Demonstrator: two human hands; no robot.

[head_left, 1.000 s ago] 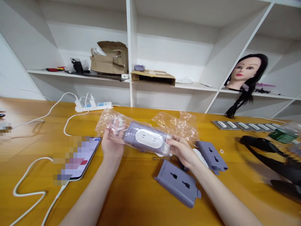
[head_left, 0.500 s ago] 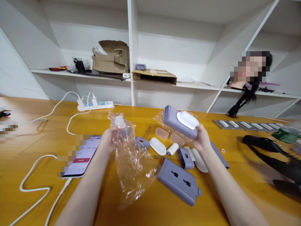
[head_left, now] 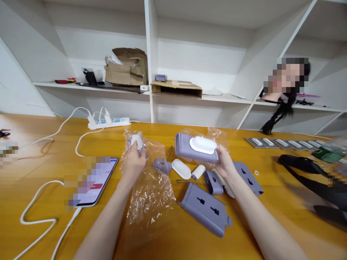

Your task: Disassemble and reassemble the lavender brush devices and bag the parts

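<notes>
My left hand [head_left: 134, 164] is closed on a clear plastic bag [head_left: 148, 187] that hangs down over the wooden table [head_left: 162, 238]; a small white and purple piece [head_left: 137, 141] sits inside the bag by my fingers. My right hand [head_left: 224, 163] grips the end of a purple device with a white oval pad [head_left: 196, 147], held level above the table. Below it lie small parts: a white oval cap [head_left: 181, 168], a small white cylinder [head_left: 198, 172], a purple clip [head_left: 162, 166] and a purple block [head_left: 213, 182]. A purple panel with slots [head_left: 204, 208] lies in front.
A phone [head_left: 93, 181] on a white cable lies at the left, with a white power strip [head_left: 108, 122] behind it. A second purple panel [head_left: 248, 177] lies by my right wrist. Black straps [head_left: 311, 180] lie at the right. White shelves hold cardboard boxes [head_left: 126, 68] and a mannequin head.
My right hand pulled the purple device out of the bag, lifted it to the right, then lowered it a little. The emptied bag now hangs from my left hand.
</notes>
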